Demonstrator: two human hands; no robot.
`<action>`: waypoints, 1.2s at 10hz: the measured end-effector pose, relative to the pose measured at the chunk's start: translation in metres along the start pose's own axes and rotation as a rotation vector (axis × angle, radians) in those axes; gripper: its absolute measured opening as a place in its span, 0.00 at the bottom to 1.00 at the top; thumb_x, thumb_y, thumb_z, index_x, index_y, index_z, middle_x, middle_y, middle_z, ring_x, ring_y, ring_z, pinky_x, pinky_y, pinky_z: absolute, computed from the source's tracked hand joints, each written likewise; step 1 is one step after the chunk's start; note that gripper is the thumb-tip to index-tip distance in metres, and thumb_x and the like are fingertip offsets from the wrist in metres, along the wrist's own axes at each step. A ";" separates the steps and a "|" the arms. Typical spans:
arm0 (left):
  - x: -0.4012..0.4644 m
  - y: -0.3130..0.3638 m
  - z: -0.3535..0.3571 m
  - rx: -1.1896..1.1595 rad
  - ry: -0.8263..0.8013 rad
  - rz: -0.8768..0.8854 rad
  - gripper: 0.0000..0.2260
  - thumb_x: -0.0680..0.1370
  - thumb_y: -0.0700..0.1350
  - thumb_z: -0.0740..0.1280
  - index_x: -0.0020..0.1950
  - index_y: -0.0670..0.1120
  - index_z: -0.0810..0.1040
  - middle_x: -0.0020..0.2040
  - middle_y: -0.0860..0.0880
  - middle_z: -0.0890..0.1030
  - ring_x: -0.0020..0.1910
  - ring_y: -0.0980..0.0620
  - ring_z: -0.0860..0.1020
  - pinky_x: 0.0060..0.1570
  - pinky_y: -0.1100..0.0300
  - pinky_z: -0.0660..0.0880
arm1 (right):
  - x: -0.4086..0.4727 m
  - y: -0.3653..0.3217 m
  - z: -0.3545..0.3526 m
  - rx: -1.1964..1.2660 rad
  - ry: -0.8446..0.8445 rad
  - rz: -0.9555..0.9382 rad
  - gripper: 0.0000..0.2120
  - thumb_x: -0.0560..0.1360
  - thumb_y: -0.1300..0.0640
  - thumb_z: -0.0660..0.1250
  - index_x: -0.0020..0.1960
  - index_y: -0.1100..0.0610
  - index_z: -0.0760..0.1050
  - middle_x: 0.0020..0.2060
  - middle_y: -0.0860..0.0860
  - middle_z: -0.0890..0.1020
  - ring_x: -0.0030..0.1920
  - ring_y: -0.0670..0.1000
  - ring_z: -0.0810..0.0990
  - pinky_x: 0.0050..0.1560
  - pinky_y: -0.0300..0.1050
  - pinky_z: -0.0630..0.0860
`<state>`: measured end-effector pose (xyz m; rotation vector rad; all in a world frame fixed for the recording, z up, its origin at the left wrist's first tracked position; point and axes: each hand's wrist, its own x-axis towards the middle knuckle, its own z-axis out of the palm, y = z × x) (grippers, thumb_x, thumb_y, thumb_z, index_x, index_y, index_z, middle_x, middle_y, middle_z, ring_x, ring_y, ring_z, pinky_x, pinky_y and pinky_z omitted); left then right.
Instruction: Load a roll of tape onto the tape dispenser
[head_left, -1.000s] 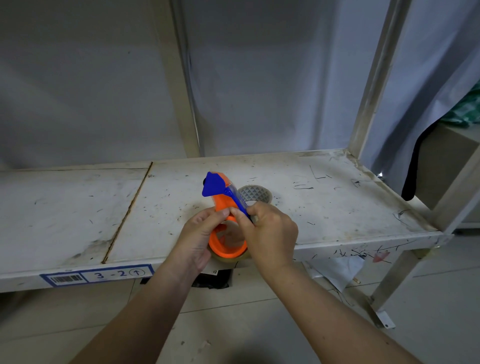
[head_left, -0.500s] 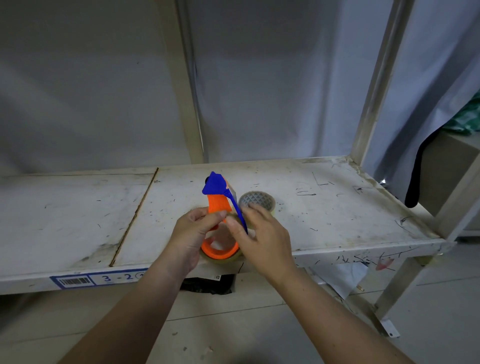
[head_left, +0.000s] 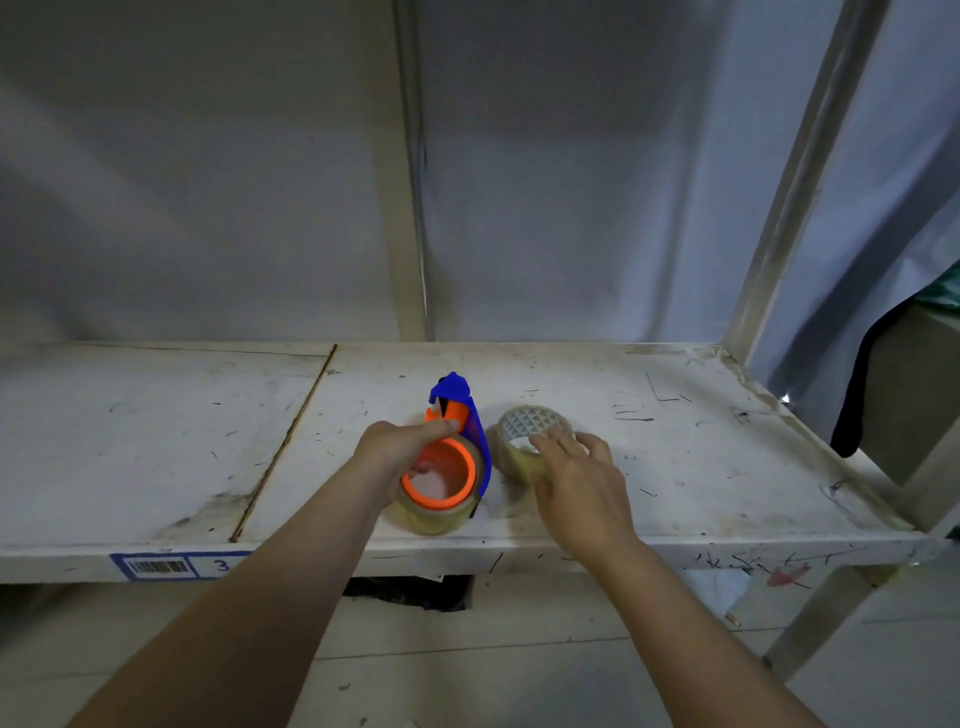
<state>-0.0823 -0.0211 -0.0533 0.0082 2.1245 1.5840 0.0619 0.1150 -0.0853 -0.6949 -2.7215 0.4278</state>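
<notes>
An orange and blue tape dispenser (head_left: 457, 415) lies on the white shelf (head_left: 701, 467) near its front edge. A clear tape roll (head_left: 441, 514) sits around its orange hub. My left hand (head_left: 400, 447) grips the dispenser from the left, thumb on the orange neck. Just to the right lies a second tape roll (head_left: 524, 431) with a white patterned core. My right hand (head_left: 576, 478) rests on that roll's near side, fingers spread over its rim; whether it grips the roll is unclear.
The shelf board has a seam (head_left: 280, 447) left of the dispenser and a barcode label (head_left: 161, 566) on its front edge. Metal uprights (head_left: 405, 208) stand behind and at the right (head_left: 789, 182). Grey sheeting hangs at the back. Floor lies below.
My right hand left the dispenser and moved right onto the second tape roll. The dispenser now rests on the shelf, held by my left hand alone.
</notes>
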 end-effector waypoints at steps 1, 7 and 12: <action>0.009 -0.001 0.007 0.018 -0.021 -0.012 0.30 0.63 0.56 0.77 0.57 0.38 0.76 0.52 0.40 0.82 0.44 0.46 0.81 0.46 0.54 0.75 | 0.002 0.000 0.004 -0.085 -0.040 -0.002 0.21 0.77 0.58 0.59 0.70 0.50 0.67 0.72 0.49 0.69 0.72 0.58 0.60 0.62 0.55 0.69; 0.017 -0.004 0.027 0.254 0.148 0.187 0.28 0.70 0.62 0.67 0.61 0.43 0.74 0.59 0.44 0.78 0.55 0.44 0.76 0.51 0.52 0.74 | 0.006 0.004 0.006 -0.097 0.087 0.053 0.20 0.72 0.68 0.60 0.62 0.57 0.74 0.60 0.54 0.79 0.48 0.60 0.80 0.42 0.45 0.72; -0.097 0.025 -0.003 0.121 0.218 0.335 0.21 0.79 0.48 0.59 0.71 0.45 0.66 0.66 0.46 0.72 0.58 0.48 0.72 0.49 0.57 0.67 | -0.037 -0.014 -0.060 0.207 0.293 0.085 0.17 0.79 0.56 0.60 0.67 0.54 0.72 0.66 0.52 0.75 0.60 0.54 0.77 0.53 0.46 0.72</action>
